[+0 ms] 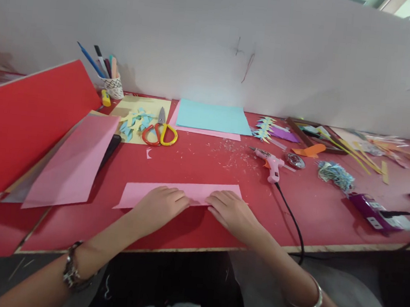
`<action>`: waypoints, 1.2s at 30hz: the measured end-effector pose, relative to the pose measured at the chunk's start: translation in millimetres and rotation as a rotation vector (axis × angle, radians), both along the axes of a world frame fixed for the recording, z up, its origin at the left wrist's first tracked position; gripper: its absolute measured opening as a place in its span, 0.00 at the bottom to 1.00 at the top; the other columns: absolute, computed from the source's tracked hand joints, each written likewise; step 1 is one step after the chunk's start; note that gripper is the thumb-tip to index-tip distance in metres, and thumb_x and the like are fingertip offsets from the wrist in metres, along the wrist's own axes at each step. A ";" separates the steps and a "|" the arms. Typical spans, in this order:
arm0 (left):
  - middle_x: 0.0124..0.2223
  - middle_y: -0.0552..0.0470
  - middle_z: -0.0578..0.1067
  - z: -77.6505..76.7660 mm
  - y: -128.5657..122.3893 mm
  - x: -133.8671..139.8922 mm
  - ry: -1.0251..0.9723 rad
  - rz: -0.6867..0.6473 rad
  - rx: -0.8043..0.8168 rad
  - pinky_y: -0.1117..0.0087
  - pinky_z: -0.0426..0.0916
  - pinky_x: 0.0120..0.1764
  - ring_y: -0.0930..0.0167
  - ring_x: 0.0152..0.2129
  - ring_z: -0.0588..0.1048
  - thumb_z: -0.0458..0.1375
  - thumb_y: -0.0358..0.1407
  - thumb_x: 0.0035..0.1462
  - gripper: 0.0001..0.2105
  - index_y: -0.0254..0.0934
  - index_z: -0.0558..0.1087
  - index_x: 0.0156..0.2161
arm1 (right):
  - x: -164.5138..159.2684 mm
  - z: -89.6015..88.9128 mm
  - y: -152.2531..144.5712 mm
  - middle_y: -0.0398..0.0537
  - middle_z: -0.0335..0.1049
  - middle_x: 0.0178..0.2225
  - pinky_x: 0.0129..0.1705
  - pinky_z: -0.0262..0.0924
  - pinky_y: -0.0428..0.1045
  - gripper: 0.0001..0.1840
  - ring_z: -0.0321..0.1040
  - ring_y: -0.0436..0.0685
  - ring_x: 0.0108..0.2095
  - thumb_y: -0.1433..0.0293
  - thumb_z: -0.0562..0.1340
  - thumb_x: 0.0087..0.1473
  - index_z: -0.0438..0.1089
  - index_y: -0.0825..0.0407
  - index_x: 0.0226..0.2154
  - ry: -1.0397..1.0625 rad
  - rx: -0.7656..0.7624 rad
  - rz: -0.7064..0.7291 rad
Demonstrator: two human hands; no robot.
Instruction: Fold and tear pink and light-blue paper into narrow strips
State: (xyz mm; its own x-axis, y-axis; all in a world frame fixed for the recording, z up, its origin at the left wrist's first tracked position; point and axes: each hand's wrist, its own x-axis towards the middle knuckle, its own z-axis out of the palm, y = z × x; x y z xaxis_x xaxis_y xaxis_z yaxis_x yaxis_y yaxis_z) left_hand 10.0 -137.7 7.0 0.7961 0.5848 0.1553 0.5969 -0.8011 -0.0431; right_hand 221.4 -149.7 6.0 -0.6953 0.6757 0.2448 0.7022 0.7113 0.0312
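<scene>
A strip-like pink sheet of paper [197, 191] lies across the red table in front of me, its near edge seemingly folded or rolled under my fingers. My left hand [163, 205] grips that near edge left of centre, fingers curled over it. Just to the right, my right hand [230, 210] grips the same edge with bent fingers. Both thumbs are hidden from the camera. Beyond the paper lie scissors [160, 129] with one red and one yellow handle, and a pink glue gun [271, 164] rests to the right with its black cord trailing off the table.
Blue sheets [214, 118] lie at the back over pink ones. At left, a red board [27, 130] leans beside more pink paper [74, 157]. A pen cup [113, 85] stands by the wall. A purple power strip [372, 212] and a wooden tray [315, 136] sit at right.
</scene>
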 end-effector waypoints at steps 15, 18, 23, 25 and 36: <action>0.49 0.43 0.70 -18.7 -6.2 -14.0 -0.155 0.142 -0.115 0.62 0.65 0.45 0.66 0.45 0.68 0.46 0.31 0.57 0.15 0.31 0.65 0.49 | -34.8 -5.0 4.1 0.57 0.62 0.50 0.50 0.53 0.54 0.19 0.57 0.59 0.51 0.69 0.51 0.56 0.61 0.58 0.49 -0.046 -0.222 -0.118; 0.56 0.42 0.63 -18.7 -13.3 -21.7 -0.124 0.124 -0.151 0.59 0.61 0.50 0.65 0.52 0.62 0.45 0.40 0.58 0.22 0.32 0.57 0.55 | -39.6 -11.5 -4.9 0.58 0.48 0.59 0.57 0.43 0.56 0.33 0.42 0.58 0.59 0.57 0.48 0.55 0.48 0.62 0.57 -0.006 -0.250 -0.061; 0.58 0.47 0.59 -20.6 -17.5 -52.6 -0.036 0.155 -0.166 0.60 0.57 0.53 0.66 0.54 0.59 0.42 0.44 0.59 0.25 0.36 0.50 0.59 | -23.1 -10.6 -13.3 0.55 0.43 0.60 0.59 0.40 0.54 0.36 0.39 0.56 0.60 0.54 0.46 0.55 0.46 0.62 0.58 -0.048 -0.323 -0.134; 0.58 0.47 0.59 -26.8 -18.6 -66.3 -0.028 0.176 -0.128 0.60 0.56 0.53 0.66 0.54 0.59 0.41 0.45 0.58 0.27 0.37 0.46 0.60 | -11.1 -11.1 -18.4 0.54 0.44 0.60 0.59 0.42 0.54 0.34 0.41 0.56 0.60 0.56 0.46 0.55 0.46 0.60 0.58 -0.053 -0.307 -0.201; 0.57 0.46 0.62 -41.4 -45.8 -99.9 -0.114 0.330 0.051 0.65 0.65 0.46 0.65 0.50 0.65 0.40 0.49 0.57 0.31 0.39 0.37 0.61 | 43.4 -22.2 -47.0 0.53 0.51 0.58 0.55 0.48 0.57 0.29 0.49 0.56 0.58 0.61 0.45 0.56 0.46 0.53 0.58 -0.034 -0.089 -0.475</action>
State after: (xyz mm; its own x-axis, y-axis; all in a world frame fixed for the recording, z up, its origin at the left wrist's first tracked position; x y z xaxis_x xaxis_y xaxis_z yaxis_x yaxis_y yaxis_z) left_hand -89.9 -183.5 -34.5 0.5417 0.7966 0.2684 0.8263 -0.5632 0.0038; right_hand 264.8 -196.7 -16.2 -0.3115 0.9377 0.1540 0.9496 0.3132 0.0133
